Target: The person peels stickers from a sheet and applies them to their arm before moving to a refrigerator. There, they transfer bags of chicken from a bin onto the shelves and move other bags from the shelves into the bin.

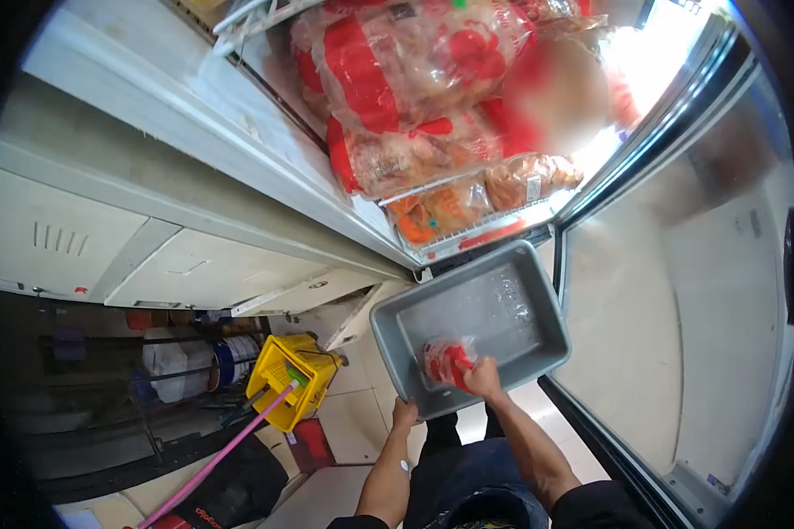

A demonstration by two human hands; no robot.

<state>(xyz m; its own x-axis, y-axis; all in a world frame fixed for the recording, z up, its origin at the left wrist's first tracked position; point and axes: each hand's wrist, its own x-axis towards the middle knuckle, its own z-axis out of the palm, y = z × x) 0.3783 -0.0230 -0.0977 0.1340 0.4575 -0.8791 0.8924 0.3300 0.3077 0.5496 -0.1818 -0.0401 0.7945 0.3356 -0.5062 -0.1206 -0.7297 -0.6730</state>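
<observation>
My left hand [404, 413] is closed on the near left corner of a grey plastic tub [401, 353]. Inside the tub, near its front side, my right hand [482, 377] is closed on a small clear and red plastic package [447, 361]. The rest of the tub's floor shows wet, shiny patches. Above the tub, large clear and red bags [406, 70] lie stacked in an open, lit cabinet. Orange packages [450, 212] rest on its lowest visible wire shelf.
An open glass door [644, 291] stands on the right. Beige lockers [185, 269] line the left, one with its door ajar. Below them are a yellow mop bucket [313, 375] with a pink handle [220, 454], a blue-and-white bucket [235, 361] and a black bag [238, 480].
</observation>
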